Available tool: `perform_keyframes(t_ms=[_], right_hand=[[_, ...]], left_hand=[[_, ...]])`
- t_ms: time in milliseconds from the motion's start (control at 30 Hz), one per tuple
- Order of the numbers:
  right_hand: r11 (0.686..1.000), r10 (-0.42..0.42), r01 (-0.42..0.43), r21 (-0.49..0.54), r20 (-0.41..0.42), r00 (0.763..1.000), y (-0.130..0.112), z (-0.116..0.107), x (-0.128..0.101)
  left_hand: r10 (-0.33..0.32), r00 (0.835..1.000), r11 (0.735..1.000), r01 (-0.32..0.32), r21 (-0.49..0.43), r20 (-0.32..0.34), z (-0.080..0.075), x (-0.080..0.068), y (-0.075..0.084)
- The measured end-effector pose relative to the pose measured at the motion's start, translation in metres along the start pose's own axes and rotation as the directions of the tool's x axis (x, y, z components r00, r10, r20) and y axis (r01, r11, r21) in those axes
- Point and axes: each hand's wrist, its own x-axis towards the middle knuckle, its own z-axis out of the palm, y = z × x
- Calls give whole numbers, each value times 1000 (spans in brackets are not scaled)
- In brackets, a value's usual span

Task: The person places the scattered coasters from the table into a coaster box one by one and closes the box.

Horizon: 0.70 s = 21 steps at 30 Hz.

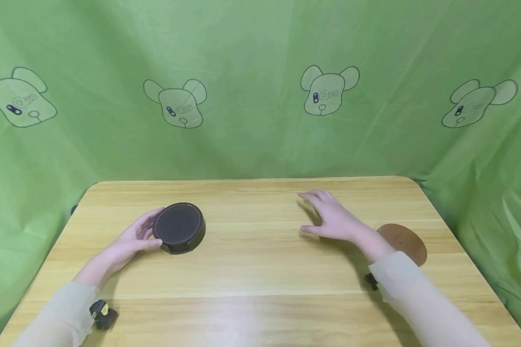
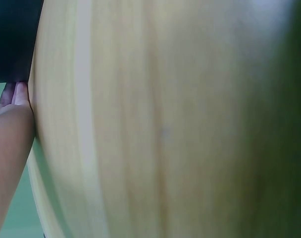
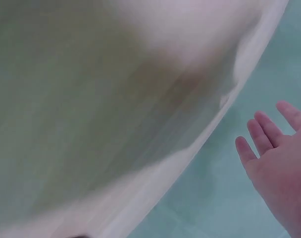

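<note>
Head view — left hand [image 1: 128, 239] grips unlabelled dark round holder [image 1: 180, 227].

Head view: set above the near edge of the wooden table [image 1: 260, 270], facing forward and down, taking in the whole top and the green curtain [image 1: 252, 86] behind; left wrist view: pressed close against the table [image 2: 180, 124], blurred, grain filling the frame; right wrist view: also close, looking across the table [image 3: 91, 99] edge toward the curtain [image 3: 215, 188]; shared: the table top.
</note>
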Motion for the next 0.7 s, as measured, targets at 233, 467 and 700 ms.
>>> perform_keyframes(t_ms=[233,467,700], right_hand=[[999,20,-20,-47,-18,1000,15,-7,-21],[997,65,-66,-42,-28,998,29,-14,-42],[997,61,-63,-35,-55,997,40,-23,-62]], left_hand=[[1,1000,1000,-1,-8,2,0,0,1],[-2,1000,1000,2,-3,-1,-1,1,0],[3,1000,1000,-3,-5,2,0,0,1]])
